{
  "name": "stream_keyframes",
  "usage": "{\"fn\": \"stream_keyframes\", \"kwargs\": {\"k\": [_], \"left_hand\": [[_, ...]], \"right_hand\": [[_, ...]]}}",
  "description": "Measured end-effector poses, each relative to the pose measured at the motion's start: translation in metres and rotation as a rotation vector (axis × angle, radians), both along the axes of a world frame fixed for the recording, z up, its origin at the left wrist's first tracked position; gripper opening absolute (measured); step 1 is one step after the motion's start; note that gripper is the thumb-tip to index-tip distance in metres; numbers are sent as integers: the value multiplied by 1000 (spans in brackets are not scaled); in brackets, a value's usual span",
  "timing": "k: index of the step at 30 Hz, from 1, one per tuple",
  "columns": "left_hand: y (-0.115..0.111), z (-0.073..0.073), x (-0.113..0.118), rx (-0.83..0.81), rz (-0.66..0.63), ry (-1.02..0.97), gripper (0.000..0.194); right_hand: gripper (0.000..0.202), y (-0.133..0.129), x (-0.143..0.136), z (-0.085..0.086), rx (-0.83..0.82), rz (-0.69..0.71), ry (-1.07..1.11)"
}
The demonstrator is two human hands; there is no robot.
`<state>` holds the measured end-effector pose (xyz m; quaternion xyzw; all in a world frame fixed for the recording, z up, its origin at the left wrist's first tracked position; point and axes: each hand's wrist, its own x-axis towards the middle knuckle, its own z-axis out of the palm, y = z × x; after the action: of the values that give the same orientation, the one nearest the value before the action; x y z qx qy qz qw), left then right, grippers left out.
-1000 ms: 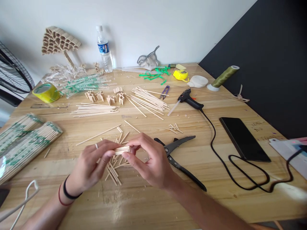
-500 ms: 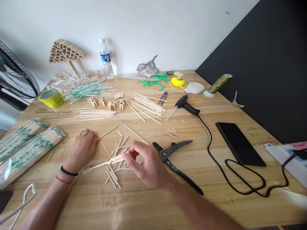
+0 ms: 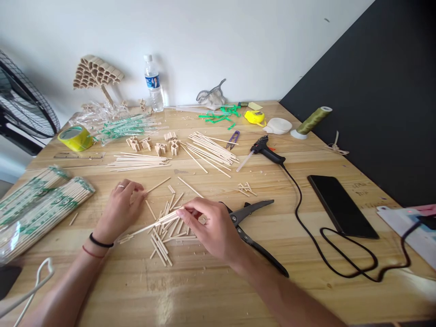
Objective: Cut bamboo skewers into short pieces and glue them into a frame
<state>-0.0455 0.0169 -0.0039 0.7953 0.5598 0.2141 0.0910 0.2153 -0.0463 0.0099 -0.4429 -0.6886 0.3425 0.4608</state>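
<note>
My right hand (image 3: 213,227) pinches a small bundle of thin wooden sticks (image 3: 166,219), which points down and left over a loose pile of short cut sticks (image 3: 160,247). My left hand (image 3: 122,206) rests on the table to the left of the pile, fingers curled and pressed together near the end of a longer stick (image 3: 158,184); whether it holds that stick is too small to tell. Beyond the sticks lies another stick (image 3: 190,187). Black-handled cutters (image 3: 245,212) lie just right of my right hand, partly hidden by it.
Long sticks (image 3: 213,150), small stick stars (image 3: 134,143) and a glue gun (image 3: 267,150) with its cable lie farther back. A phone (image 3: 342,206) is at right, bagged sticks (image 3: 51,213) at left. Behind stand a bottle (image 3: 154,86) and a stick-built model (image 3: 97,72).
The view has shifted slightly. My left hand has moved a little right, its fingers more curled. My right hand still holds the sticks, nearly in the same place.
</note>
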Motion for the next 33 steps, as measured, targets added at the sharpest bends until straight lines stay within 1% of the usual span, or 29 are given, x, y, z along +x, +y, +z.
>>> {"fn": "stream_keyframes", "kwargs": {"k": [1, 2, 5, 7, 9, 11, 12, 15, 17, 21, 23, 25, 26, 28, 30, 33], "left_hand": [[-3, 5, 3, -12, -26, -76, 27], [-7, 11, 6, -52, -84, -147, 27], [-20, 23, 17, -282, -330, -303, 24], [-28, 28, 23, -398, -437, -338, 22], [-32, 30, 28, -469, -479, -336, 21], [-33, 30, 29, -482, -460, -323, 24], [-32, 30, 28, -461, -428, -318, 26], [-25, 26, 22, -318, -268, -320, 29], [-20, 22, 18, -244, -165, -324, 33], [-13, 12, 12, -186, -59, -322, 37], [-12, 10, 13, -159, -39, -321, 35], [-12, 12, 15, -146, -47, -315, 32], [-12, 14, 16, -146, -60, -309, 30], [-15, 20, 17, -151, -89, -292, 29], [-21, 26, 15, -155, -102, -274, 29], [-39, 32, 9, -157, -88, -252, 30]], "right_hand": [[22, 0, 0, -1, -6, -3, -12], [23, 1, 0, -2, -11, -8, -25], [24, 1, 0, -4, -6, -25, -71], [26, 1, 0, -5, 7, -25, -103], [27, 1, 1, -5, 19, -4, -118], [24, 1, 2, -3, 29, 12, -96], [22, 2, 2, -2, 34, 8, -74], [20, 4, 3, -1, 70, -61, -25], [18, 6, 4, -2, 120, -114, -32], [16, 14, 11, -9, 242, -172, -109], [17, 21, 20, -11, 276, -231, -180], [19, 30, 30, -13, 205, -310, -265], [19, 34, 34, -13, 182, -316, -291], [16, 42, 39, -15, 145, -280, -346], [11, 47, 38, -18, 89, -224, -410], [7, 52, 30, -25, -9, -180, -503]]}}
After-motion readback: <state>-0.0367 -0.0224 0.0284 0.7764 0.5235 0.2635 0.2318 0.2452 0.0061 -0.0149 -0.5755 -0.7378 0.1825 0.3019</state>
